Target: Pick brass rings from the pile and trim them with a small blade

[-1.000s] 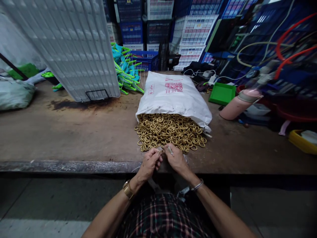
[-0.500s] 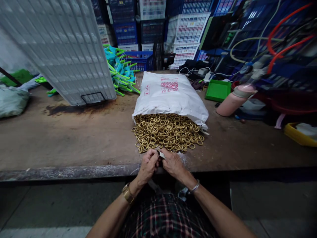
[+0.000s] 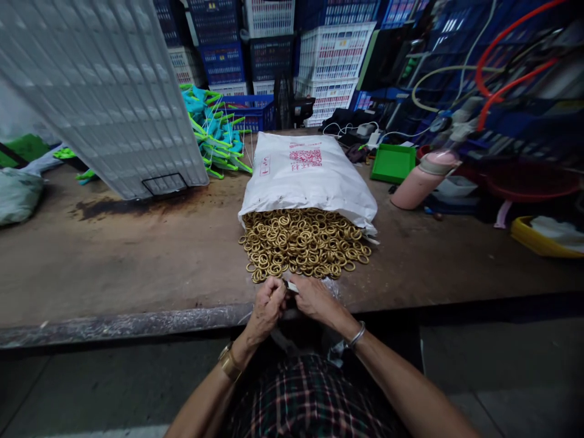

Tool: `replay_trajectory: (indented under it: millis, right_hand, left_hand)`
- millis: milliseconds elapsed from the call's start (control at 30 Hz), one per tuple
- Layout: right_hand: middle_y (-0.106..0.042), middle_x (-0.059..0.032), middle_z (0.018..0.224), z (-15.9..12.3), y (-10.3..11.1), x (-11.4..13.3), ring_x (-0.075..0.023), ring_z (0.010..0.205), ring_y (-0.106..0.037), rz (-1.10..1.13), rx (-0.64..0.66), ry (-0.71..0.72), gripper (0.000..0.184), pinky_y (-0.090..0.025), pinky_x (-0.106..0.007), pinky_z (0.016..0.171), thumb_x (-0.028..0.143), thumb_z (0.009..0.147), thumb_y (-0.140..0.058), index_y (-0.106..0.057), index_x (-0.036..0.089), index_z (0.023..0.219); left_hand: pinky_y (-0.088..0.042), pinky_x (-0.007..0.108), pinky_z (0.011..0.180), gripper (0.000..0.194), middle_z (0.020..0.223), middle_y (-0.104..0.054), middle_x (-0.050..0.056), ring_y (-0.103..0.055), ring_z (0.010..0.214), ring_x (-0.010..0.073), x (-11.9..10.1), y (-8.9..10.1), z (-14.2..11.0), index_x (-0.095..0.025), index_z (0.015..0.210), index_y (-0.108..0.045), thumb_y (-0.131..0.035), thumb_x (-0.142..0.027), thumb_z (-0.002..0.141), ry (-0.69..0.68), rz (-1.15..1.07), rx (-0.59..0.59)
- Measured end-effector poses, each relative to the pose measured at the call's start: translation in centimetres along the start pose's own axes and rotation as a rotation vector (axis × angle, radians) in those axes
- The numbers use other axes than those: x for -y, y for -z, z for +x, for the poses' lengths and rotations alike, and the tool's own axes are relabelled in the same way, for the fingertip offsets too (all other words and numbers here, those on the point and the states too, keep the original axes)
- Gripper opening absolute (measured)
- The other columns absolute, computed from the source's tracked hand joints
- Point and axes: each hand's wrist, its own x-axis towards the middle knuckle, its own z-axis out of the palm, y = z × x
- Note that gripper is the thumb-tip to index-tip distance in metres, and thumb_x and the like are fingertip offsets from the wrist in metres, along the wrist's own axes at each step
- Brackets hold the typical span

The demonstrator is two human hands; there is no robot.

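A heap of golden metal rings spills from the open mouth of a white sack with red print, lying on the brown worktable. My left hand and my right hand meet at the table's front edge, just in front of the heap. Both are closed in a pinch around a small pale piece held between them; I cannot make out what it is. A gold watch sits on my left wrist, a metal bangle on my right.
A large white ribbed panel leans at the left rear. Teal and green plastic parts lie behind it. A green tray, a pink bottle, a yellow tub and stacked crates stand at the right and back.
The camera has drifted, so the table scene sits slightly left and higher. My hands stay together at the table edge, still working the small piece between the fingers.
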Motion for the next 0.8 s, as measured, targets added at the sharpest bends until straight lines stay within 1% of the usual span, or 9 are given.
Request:
replay_trajectory:
  millis: [67,133,233,300,367,467,533,633,800]
  right_hand:
    - [-0.065,-0.0077,0.084,0.1,0.0,0.1,-0.0165,0.074,-0.057,0.003,-0.023,-0.039,0.026,-0.028,-0.025,0.059,0.013,0.075,-0.040,-0.055,0.018,0.096]
    - [-0.065,-0.0078,0.081,0.3,0.1,0.1,-0.0161,0.071,-0.057,0.027,-0.050,-0.061,0.024,-0.027,-0.025,0.057,0.014,0.076,-0.040,-0.055,0.017,0.094]
    - [-0.063,-0.0062,0.075,0.7,0.1,0.0,-0.0152,0.067,-0.055,0.128,-0.097,-0.034,0.017,-0.027,-0.024,0.055,0.020,0.075,-0.045,-0.055,0.017,0.088]
    - [-0.061,-0.0039,0.070,1.0,0.1,-0.2,-0.0127,0.063,-0.052,0.272,-0.192,-0.072,0.014,-0.027,-0.022,0.055,0.019,0.077,-0.041,-0.055,0.017,0.081]
    - [-0.057,-0.0014,0.062,1.2,0.0,-0.2,-0.0103,0.058,-0.049,0.518,-0.218,-0.139,0.020,-0.029,-0.021,0.054,0.019,0.079,-0.037,-0.052,0.017,0.065]
    - [-0.050,0.0029,0.052,1.4,-0.3,-0.2,-0.0082,0.047,-0.043,0.923,-0.047,-0.138,0.028,-0.030,-0.020,0.048,0.032,0.082,-0.036,-0.051,0.017,0.062]
    - [-0.049,0.0045,0.051,1.4,-0.7,-0.1,-0.0074,0.042,-0.038,1.055,0.016,-0.157,0.030,-0.026,-0.020,0.042,0.039,0.082,-0.036,-0.051,0.018,0.066]
    - [-0.051,0.0045,0.052,1.6,-1.4,-0.3,-0.0072,0.045,-0.040,1.080,-0.042,-0.156,0.028,-0.028,-0.019,0.044,0.039,0.079,-0.040,-0.051,0.018,0.065]
    - [-0.052,0.0027,0.055,1.5,-1.2,-0.3,-0.0099,0.055,-0.045,0.951,-0.230,-0.079,0.025,-0.035,-0.020,0.053,0.034,0.078,-0.040,-0.050,0.017,0.061]
  left_hand:
    - [-0.027,0.017,0.038,0.031,0.050,-0.041,-0.006,-0.033,0.040,0.0056,-0.4,0.0,-0.5,-0.019,0.070,-0.043,-0.047,-0.048,0.078,0.018,0.002,0.016]
    - [-0.029,0.016,0.039,0.031,0.051,-0.042,-0.006,-0.035,0.041,0.0054,-0.7,-0.1,-1.0,-0.018,0.070,-0.044,-0.048,-0.047,0.079,0.019,0.004,0.069]
    - [-0.030,0.016,0.039,0.032,0.050,-0.042,-0.006,-0.036,0.041,0.0052,-0.8,-0.3,-1.2,-0.018,0.070,-0.046,-0.049,-0.048,0.079,0.032,-0.069,0.115]
    - [-0.030,0.016,0.038,0.032,0.052,-0.044,-0.006,-0.036,0.041,0.0051,-0.6,-0.4,-0.9,-0.018,0.071,-0.045,-0.051,-0.049,0.077,0.073,-0.181,0.104]
    - [-0.030,0.016,0.038,0.034,0.059,-0.048,-0.004,-0.039,0.043,0.0050,-0.3,-0.5,-0.4,-0.018,0.073,-0.045,-0.055,-0.051,0.073,0.132,-0.312,0.047]
    - [-0.029,0.016,0.036,0.041,0.060,-0.052,-0.003,-0.041,0.041,0.0050,0.3,-0.8,0.5,-0.017,0.071,-0.047,-0.058,-0.057,0.067,0.167,-0.408,-0.039]
    - [-0.026,0.017,0.033,0.047,0.054,-0.050,-0.002,-0.038,0.038,0.0051,0.7,-1.1,0.9,-0.016,0.066,-0.048,-0.059,-0.062,0.062,0.158,-0.394,-0.070]
    - [-0.024,0.017,0.032,0.050,0.051,-0.049,-0.003,-0.036,0.035,0.0045,1.1,-1.3,1.3,-0.016,0.062,-0.048,-0.063,-0.063,0.056,0.157,-0.379,-0.096]
    - [-0.028,0.016,0.036,0.039,0.054,-0.048,-0.003,-0.041,0.042,0.0054,0.2,-1.1,0.7,-0.015,0.064,-0.049,-0.067,-0.049,0.060,0.188,-0.417,-0.071]
